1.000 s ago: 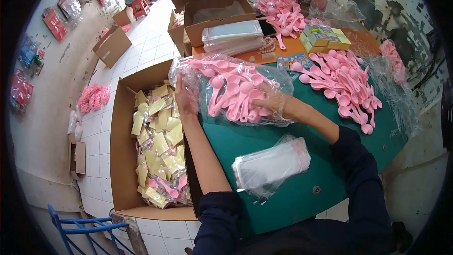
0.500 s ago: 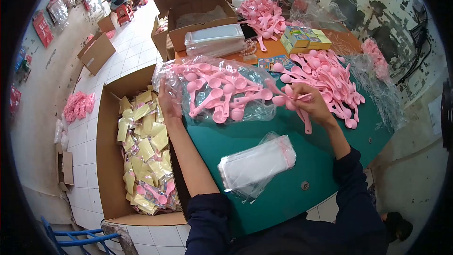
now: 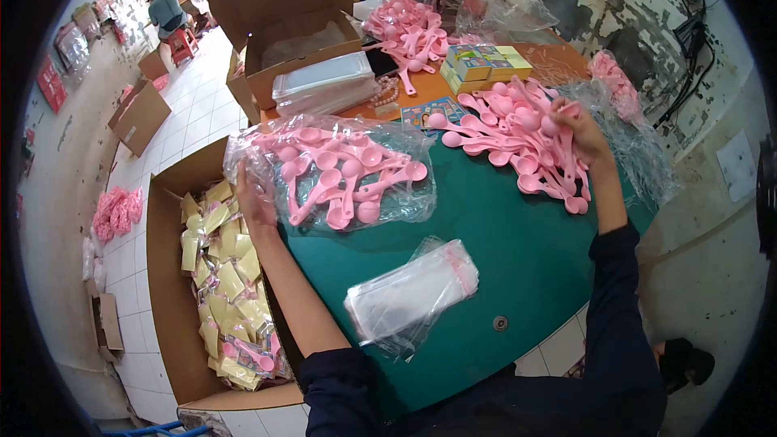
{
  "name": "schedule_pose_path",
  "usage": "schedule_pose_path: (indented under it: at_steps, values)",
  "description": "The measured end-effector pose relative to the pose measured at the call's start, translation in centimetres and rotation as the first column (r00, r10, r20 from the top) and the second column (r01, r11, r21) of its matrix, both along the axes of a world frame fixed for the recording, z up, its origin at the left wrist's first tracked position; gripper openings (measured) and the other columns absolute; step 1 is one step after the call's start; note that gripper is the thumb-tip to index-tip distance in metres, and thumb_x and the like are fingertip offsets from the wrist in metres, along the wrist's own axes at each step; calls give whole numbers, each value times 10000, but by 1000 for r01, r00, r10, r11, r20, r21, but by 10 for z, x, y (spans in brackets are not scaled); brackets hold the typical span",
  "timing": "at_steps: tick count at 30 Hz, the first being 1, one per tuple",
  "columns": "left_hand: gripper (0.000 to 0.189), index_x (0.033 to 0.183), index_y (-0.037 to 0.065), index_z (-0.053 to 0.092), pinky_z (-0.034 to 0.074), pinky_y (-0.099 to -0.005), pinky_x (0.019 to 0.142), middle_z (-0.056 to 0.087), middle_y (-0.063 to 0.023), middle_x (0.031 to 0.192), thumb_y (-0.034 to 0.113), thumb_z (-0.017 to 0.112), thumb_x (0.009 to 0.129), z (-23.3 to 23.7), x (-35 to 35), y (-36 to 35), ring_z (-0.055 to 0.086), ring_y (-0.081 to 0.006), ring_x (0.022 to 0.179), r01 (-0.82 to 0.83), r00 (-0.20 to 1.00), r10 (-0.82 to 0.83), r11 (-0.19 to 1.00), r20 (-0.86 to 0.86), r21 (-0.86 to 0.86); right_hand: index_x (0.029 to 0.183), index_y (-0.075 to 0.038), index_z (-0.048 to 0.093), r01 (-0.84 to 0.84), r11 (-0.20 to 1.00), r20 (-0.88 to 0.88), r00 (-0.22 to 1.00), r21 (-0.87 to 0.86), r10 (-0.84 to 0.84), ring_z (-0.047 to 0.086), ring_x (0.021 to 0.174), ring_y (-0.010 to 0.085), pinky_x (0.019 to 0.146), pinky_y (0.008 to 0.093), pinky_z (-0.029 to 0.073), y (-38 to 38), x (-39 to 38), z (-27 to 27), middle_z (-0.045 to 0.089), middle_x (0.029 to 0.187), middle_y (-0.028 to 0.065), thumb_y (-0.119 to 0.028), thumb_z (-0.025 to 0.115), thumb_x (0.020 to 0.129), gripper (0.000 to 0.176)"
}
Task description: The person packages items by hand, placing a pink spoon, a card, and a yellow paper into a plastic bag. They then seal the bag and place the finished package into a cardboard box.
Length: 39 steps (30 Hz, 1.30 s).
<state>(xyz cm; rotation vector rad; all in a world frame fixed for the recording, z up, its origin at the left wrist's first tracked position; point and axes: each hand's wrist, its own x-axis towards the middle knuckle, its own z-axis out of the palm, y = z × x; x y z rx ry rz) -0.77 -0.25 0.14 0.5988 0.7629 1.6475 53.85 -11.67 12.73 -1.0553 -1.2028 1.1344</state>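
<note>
My left hand (image 3: 256,201) is at the left end of a clear plastic bag (image 3: 417,198) with pink spoons (image 3: 327,179) in or on it; the plastic partly hides its fingers. My right hand (image 3: 584,133) is closed around pink spoons at the right side of a pile of pink spoons (image 3: 518,125) on the green table. Nearer to me lies a stack of clear plastic sleeves (image 3: 413,291), which neither hand touches.
A carton (image 3: 182,340) of yellow-backed packets stands left of the green table (image 3: 453,360). Behind are an open box (image 3: 299,57), wrapped sleeves (image 3: 324,85), small yellow boxes (image 3: 486,65) and more spoons (image 3: 409,28). A person (image 3: 166,12) sits far off.
My right hand has moved right, from beside the bag to the spoon pile, with spoons in its fingers. The view has shifted, so the table things appear further left. My left hand stays by the bag.
</note>
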Motion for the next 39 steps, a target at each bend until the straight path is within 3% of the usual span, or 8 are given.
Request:
schedule_pose_path:
  at_steps: [7, 14, 21, 26, 29, 33, 36, 39]
  values:
    - [434, 1284, 108, 456, 396, -302, 846, 530, -22, 1205, 332, 476, 913, 1, -1, -4, 526, -140, 999, -71, 990, 61, 995, -129, -69, 987, -54, 578, 236, 971, 55, 971, -40, -234, 594, 824, 131, 706, 257, 516, 41, 67, 8, 590, 936, 37, -90, 664, 810, 199]
    - [402, 1239, 101, 492, 424, -233, 711, 581, 2, 1073, 335, 484, 912, -4, -1, -2, 541, -85, 890, -37, 990, 40, 999, -134, 20, 975, -61, 587, 257, 966, 69, 965, -39, -254, 594, 811, 132, 671, 255, 517, 59, 87, 0, 598, 941, 35, -86, 656, 812, 178]
    - [368, 1216, 103, 504, 425, -214, 681, 584, -13, 1058, 323, 481, 922, 5, 3, -4, 545, -81, 861, 16, 999, -15, 1000, -44, 19, 944, -58, 592, 253, 967, 130, 960, -35, -246, 573, 787, 115, 653, 237, 495, 64, 72, -3, 582, 917, 26, -74, 657, 801, 158]
    - [404, 1239, 110, 488, 424, -262, 796, 576, -45, 1134, 348, 490, 913, 7, 6, -10, 543, -128, 976, -79, 987, 70, 995, -147, -57, 966, -33, 588, 258, 960, 366, 887, 113, -281, 544, 795, 102, 683, 236, 453, 73, 69, -16, 577, 915, 23, -47, 660, 782, 199]
    - [413, 1253, 68, 473, 362, -196, 468, 512, 37, 756, -14, 421, 852, 25, 16, -17, 428, -45, 569, -111, 994, 109, 991, -26, -77, 961, -34, 594, 201, 971, 502, 831, 131, -240, 537, 858, 107, 765, 253, 440, 77, 67, -16, 581, 953, 19, -61, 657, 792, 182]
    - [402, 1252, 91, 482, 341, -184, 476, 437, 64, 710, 8, 454, 859, 28, 18, -19, 383, -42, 558, -115, 993, 117, 989, 6, -97, 1005, -21, 599, 235, 942, 511, 795, 238, -328, 543, 928, 117, 828, 259, 430, 70, 24, -5, 591, 1032, 39, -97, 662, 799, 228]
    - [359, 1244, 101, 492, 328, -174, 482, 416, 68, 699, 77, 471, 886, 26, 20, -20, 361, -40, 557, -108, 994, 111, 991, 25, -80, 1075, -27, 587, 190, 790, 631, 505, 584, -588, 578, 911, 142, 790, 277, 465, 70, -8, -8, 580, 1039, 80, -78, 631, 809, 275]
    - [369, 1266, 105, 463, 431, -227, 649, 535, 11, 909, 250, 452, 928, 27, 18, -18, 507, -91, 760, -75, 995, 79, 995, 61, -65, 1066, -17, 612, -59, 983, 671, 738, 173, -73, 592, 909, 141, 790, 268, 466, 50, -80, -15, 615, 1062, 61, -87, 609, 829, 247]
